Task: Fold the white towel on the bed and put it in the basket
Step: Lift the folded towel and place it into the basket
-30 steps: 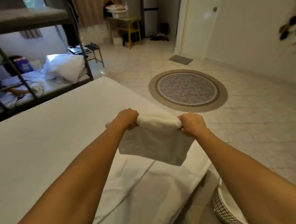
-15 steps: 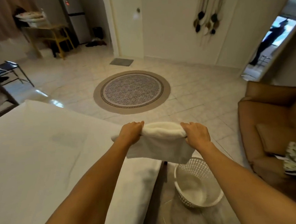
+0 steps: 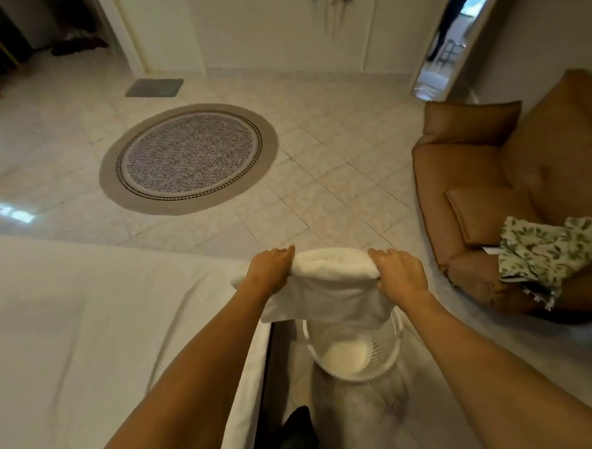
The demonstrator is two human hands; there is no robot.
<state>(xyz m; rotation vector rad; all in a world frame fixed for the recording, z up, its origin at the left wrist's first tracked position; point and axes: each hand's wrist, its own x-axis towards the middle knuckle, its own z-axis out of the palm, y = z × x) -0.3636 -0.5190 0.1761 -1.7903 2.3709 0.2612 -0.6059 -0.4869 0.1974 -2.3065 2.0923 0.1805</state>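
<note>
The folded white towel point(image 3: 328, 288) hangs in the air between my two hands, just past the bed's right edge. My left hand point(image 3: 269, 272) grips its left end and my right hand point(image 3: 398, 277) grips its right end. Directly below the towel stands the white plastic basket point(image 3: 392, 356) on the floor, its far rim hidden by the hanging cloth. The bed point(image 3: 87, 331), covered in a white sheet, fills the lower left.
A brown sofa point(image 3: 490, 166) with a leaf-patterned cloth point(image 3: 550, 252) stands at the right. A round rug point(image 3: 188, 158) lies on the tiled floor ahead, a small grey mat point(image 3: 153, 87) beyond it. An open doorway point(image 3: 449, 34) shows a person at the upper right.
My view has swung right, away from the bunk bed. Both hands have carried the towel off the bed and over the basket, which now lies directly beneath it.
</note>
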